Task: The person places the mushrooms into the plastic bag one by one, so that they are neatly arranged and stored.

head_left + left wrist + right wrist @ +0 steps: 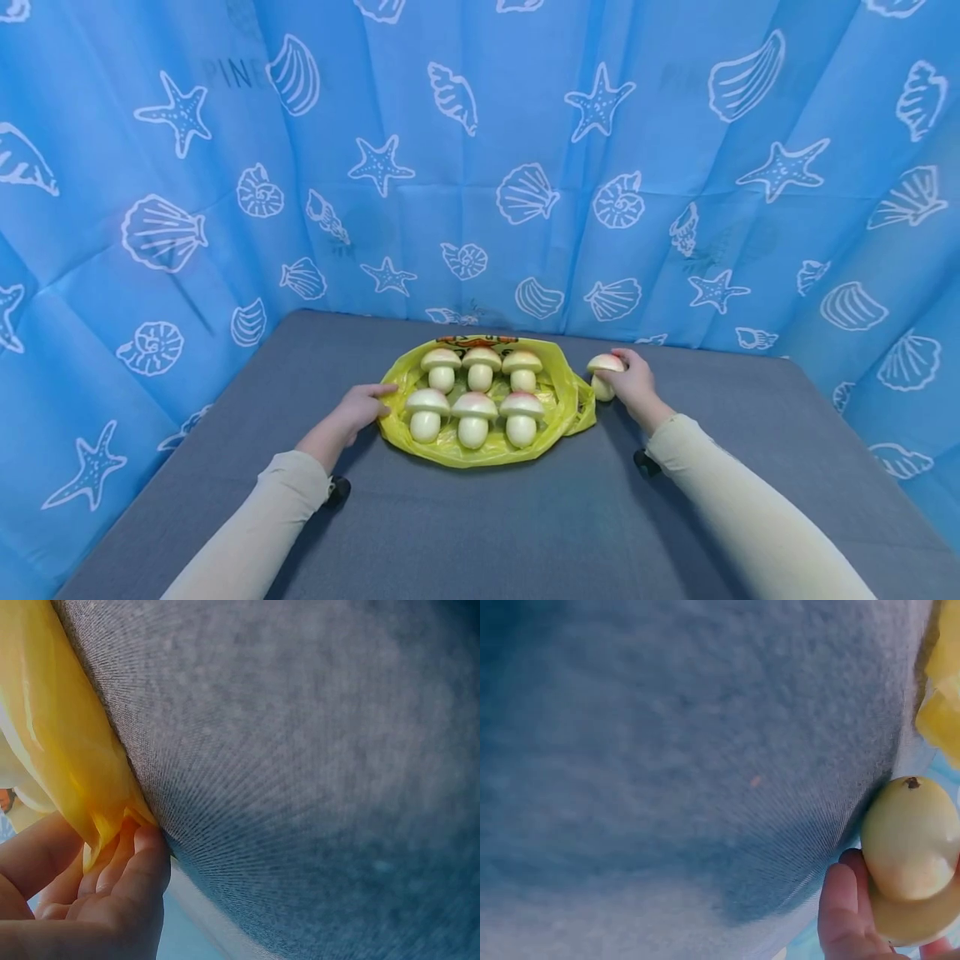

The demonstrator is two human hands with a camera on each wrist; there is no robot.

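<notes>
A yellow plastic bag [450,454] lies spread flat, its edge raised around several toy mushrooms [472,432] with pale stems and pinkish-white caps, set in two rows. At the bag's left end, my left hand [363,410] pinches the rim between thumb and fingers; the left wrist view shows the yellow film [67,742] gathered there. Just right of the bag, my right hand [634,387] holds another toy mushroom [603,388] by its cap. In the right wrist view, this mushroom's rounded stem [909,836] faces the camera, with fingers around the cap.
The bag's twisted right end [583,408] lies between the rows and the right hand's mushroom. Grey cloth covers the table [480,533]. A blue curtain [465,167] with white shell and starfish prints hangs behind the table and along both sides.
</notes>
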